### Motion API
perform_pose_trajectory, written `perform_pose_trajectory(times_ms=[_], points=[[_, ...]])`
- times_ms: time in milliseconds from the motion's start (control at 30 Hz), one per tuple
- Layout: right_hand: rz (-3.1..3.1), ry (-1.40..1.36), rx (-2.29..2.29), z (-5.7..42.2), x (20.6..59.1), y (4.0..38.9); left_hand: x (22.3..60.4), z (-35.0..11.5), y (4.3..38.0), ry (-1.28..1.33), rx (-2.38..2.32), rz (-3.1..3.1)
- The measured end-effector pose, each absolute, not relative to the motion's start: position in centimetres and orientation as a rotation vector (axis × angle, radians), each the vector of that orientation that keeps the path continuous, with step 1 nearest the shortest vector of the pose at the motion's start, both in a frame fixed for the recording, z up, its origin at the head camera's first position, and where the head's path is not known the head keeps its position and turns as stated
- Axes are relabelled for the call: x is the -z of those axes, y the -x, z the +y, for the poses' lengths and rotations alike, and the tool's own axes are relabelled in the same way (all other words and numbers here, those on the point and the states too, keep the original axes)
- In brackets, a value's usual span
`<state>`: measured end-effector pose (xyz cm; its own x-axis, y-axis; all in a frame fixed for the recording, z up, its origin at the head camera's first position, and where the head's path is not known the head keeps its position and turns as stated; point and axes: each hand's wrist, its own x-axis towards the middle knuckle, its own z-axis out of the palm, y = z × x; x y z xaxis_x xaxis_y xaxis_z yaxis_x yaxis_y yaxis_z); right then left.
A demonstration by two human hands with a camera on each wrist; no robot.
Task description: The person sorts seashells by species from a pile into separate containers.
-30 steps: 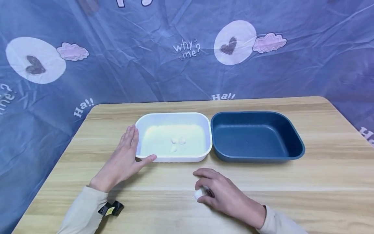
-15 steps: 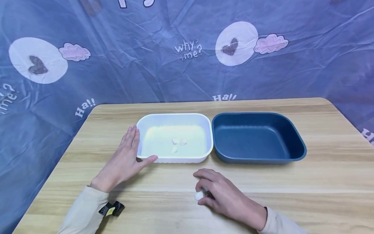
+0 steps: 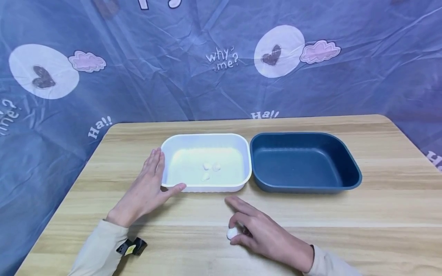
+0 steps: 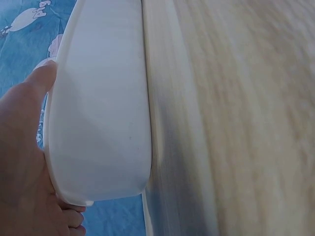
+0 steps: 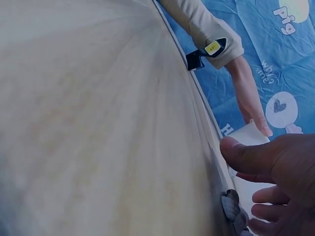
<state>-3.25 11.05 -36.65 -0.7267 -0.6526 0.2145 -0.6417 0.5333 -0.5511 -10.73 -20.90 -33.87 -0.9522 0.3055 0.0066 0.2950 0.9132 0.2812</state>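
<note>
In the head view my right hand (image 3: 264, 234) is low over the table, index finger and thumb bent round a white ribbed seashell (image 3: 232, 233). Darker, striped seashells (image 5: 232, 209) lie under this hand in the right wrist view; from the head most of them are hidden. My left hand (image 3: 146, 188) rests at the near left corner of a white plastic bin (image 3: 207, 188). Its fingers lie straight along the bin's left side, with the thumb on the front rim. Several pale seashells (image 3: 206, 176) sit on the bin's floor.
A dark blue bin (image 3: 304, 189) stands right beside the white one, with their rims close together. Both are on a wooden table (image 3: 193, 249). Behind hangs a blue printed cloth (image 3: 186, 84). A small black device (image 3: 132, 247) is worn at the left wrist.
My right hand and the white seashell have shifted slightly left and toward me, and one finger has straightened forward. The left hand and both bins have kept their places.
</note>
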Motion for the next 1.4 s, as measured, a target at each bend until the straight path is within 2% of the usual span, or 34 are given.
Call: perform_pose_trajectory(times_ms=[433,733,1100,1400], points=[[2.838,1.415,0.770,10.5,35.5,2.2,34.0,-20.8,10.7,-0.469,-0.438,3.031],[2.818,1.370,0.804,9.9,34.8,2.4,34.0,-20.9,10.7,-0.464,-0.437,3.032],[2.761,1.286,1.021,8.8,31.8,4.8,34.0,-20.7,11.2,-0.479,-0.448,3.042],[2.832,1.197,1.116,7.7,31.1,7.9,34.2,-21.0,11.1,-0.458,-0.465,3.034]])
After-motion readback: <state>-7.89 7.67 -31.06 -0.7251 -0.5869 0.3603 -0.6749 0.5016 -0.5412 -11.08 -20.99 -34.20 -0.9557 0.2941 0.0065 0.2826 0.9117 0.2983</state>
